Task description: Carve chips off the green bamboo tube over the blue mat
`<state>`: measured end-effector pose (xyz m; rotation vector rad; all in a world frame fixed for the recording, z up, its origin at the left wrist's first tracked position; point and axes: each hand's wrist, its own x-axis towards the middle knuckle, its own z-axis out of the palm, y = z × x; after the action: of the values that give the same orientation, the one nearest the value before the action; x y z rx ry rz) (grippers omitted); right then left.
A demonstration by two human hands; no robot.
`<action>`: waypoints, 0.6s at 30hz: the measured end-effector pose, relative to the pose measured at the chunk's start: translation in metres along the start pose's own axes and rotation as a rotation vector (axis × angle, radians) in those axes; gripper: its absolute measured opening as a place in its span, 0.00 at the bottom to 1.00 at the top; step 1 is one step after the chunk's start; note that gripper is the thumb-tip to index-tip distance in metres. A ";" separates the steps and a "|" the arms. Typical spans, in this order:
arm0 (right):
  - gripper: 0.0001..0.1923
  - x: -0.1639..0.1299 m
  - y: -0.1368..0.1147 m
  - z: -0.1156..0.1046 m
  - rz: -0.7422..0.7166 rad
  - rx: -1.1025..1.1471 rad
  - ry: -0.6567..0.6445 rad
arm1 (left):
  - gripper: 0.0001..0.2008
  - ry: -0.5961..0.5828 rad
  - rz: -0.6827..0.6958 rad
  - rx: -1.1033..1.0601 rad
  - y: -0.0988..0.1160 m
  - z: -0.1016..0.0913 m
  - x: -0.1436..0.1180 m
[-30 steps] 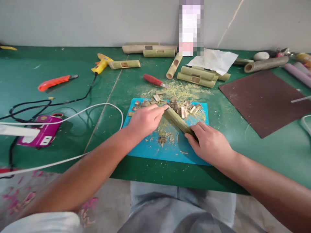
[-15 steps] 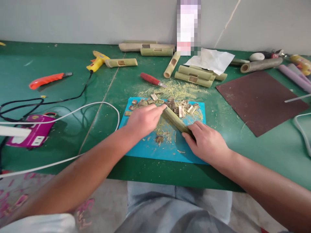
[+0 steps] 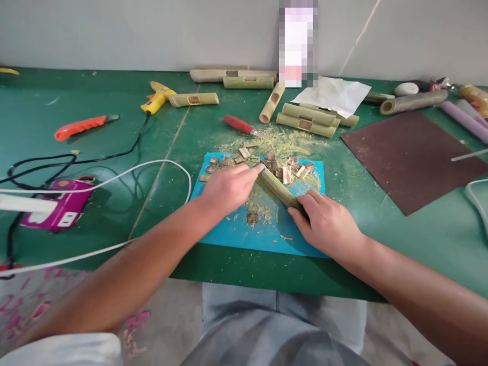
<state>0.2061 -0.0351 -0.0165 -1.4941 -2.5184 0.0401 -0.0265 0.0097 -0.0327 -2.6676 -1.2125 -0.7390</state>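
A green bamboo tube [image 3: 277, 188] lies slanted on a blue mat [image 3: 236, 231] in front of me. My left hand [image 3: 226, 190] is closed around its far end, fingers curled; anything else inside that hand is hidden. The tube's near end is gripped by my right hand [image 3: 328, 226], which presses it onto the mat. Several small cut bamboo chips [image 3: 285, 170] and pale shavings lie on the mat just beyond the tube.
On the green table: a red-handled tool [image 3: 240, 125], several cut bamboo tubes [image 3: 307, 119], a yellow glue gun [image 3: 158, 96], an orange cutter [image 3: 82, 126], a purple power strip [image 3: 61, 208] with cables, white paper [image 3: 331, 94], a brown sheet [image 3: 412, 157] at right.
Only the camera view has shifted slightly. Both hands stay on the bamboo tube in the same places.
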 end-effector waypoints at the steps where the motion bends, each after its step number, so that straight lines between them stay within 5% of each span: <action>1: 0.16 0.000 0.000 0.000 -0.001 -0.003 0.004 | 0.19 0.018 -0.010 0.003 0.000 0.000 0.000; 18: 0.16 -0.001 0.001 0.002 -0.012 0.014 0.023 | 0.19 -0.072 0.034 0.014 0.005 -0.003 0.003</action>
<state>0.2068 -0.0352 -0.0183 -1.4653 -2.5042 0.0381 -0.0223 0.0072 -0.0287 -2.7183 -1.1804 -0.6328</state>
